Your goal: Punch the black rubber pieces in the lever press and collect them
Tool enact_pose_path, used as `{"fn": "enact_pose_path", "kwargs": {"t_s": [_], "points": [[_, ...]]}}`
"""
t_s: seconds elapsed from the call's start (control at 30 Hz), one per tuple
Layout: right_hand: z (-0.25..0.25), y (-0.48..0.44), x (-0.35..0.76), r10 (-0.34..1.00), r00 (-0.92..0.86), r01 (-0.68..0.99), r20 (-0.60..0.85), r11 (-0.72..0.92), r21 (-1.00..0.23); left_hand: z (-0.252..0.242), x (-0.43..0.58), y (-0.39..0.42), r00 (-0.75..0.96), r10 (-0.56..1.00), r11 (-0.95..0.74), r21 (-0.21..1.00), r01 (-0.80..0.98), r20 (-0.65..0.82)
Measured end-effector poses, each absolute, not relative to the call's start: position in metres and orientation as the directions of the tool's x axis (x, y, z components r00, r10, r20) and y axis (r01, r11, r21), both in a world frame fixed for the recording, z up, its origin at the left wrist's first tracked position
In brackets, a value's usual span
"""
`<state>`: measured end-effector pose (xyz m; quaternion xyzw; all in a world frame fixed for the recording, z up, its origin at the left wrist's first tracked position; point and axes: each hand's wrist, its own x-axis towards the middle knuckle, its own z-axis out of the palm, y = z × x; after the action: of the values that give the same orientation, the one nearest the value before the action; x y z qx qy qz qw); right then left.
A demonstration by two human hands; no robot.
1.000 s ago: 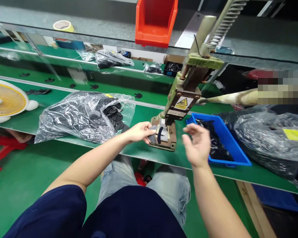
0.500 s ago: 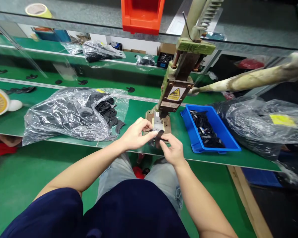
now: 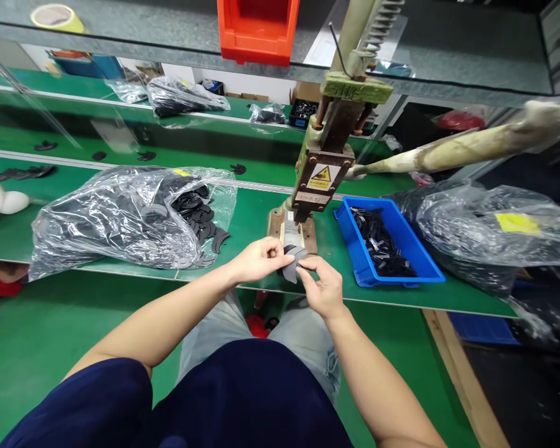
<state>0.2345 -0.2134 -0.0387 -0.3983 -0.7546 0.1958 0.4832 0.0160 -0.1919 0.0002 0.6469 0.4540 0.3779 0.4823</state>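
Note:
Both hands meet just in front of a lever press (image 3: 324,168). My left hand (image 3: 260,258) pinches a dark grey curved plastic piece (image 3: 290,272) between thumb and fingers. From the other side my right hand (image 3: 323,283) is closed, its fingertips at the right end of the piece; a small dark part may be in its pinch, too small to make out. The press base (image 3: 275,227) lies just beyond the fingers. Left of the hands, a clear plastic bag (image 3: 107,218) spills similar black curved pieces (image 3: 200,214) onto the green bench.
A blue tray (image 3: 420,252) of small black parts stands right of the press. Beyond it lies another filled plastic bag (image 3: 471,211). The press's long handle (image 3: 448,149) reaches out to the right. An orange bin (image 3: 256,46) sits on the shelf above, and black pieces lie along the green conveyor (image 3: 182,155).
The curved piece has turned from edge-on to showing its flat grey side. Both hands stay close together at the press. The whole view has shifted slightly.

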Motion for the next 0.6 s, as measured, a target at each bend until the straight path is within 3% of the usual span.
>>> {"fn": "enact_pose_path", "kwargs": {"t_s": [0.07,0.2,0.47,0.6], "points": [[-0.038,-0.214,0.238,0.804,-0.177,0.395,0.568,0.587,-0.707,0.001,0.018,-0.193,0.287,0.958,-0.043,0.995,0.094,0.014],[-0.04,-0.214,0.244,0.836,-0.147,0.371,0.528,0.542,-0.754,0.003,0.024,-0.196,0.457,0.881,0.145,0.989,-0.013,-0.122],[-0.038,-0.216,0.25,0.906,-0.155,0.376,0.394,0.423,-0.825,-0.001,0.025,-0.197,0.433,0.893,0.141,0.99,0.0,-0.127],[-0.018,-0.204,0.268,0.925,-0.152,0.447,0.348,0.378,-0.811,-0.015,0.009,-0.186,0.403,0.911,0.055,0.996,0.076,-0.082]]}}
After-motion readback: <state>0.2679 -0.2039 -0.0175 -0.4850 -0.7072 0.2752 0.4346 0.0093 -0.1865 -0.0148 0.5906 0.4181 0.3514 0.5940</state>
